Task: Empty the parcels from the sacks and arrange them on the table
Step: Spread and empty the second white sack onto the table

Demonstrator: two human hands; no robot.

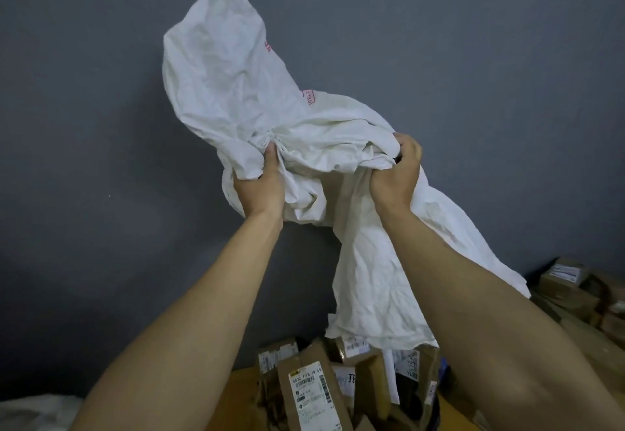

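Pale fabric heap (30, 410) at the 8 o'clock corner; can't tell if it's another sack.

Left hand (260, 187) sits just left of centre, arm stretched up and forward, fingers curled into a bunch of the white sack (236, 92).

The sack's long axis runs from 12 o'clock down to about 5 o'clock. One end is flung high against the grey wall (84, 126); the other hangs below both hands. It's limp and flat, so it looks emptied. Can't tell which end is the mouth.

Right hand (397, 173) is level with the left and near it, fist clamped on the same gathered fabric, arm equally extended.

Key relation: the parcels (314, 386) lie at 6 o'clock from the hands, well below and between the forearms, in a loose heap on the counter (241, 376). The sack's hanging end drapes just over the heap's right side, so the right hand is nearer that end.

Judgement: the sack has to go aside before any arranging.

More boxes (571, 281) at 4 o'clock.
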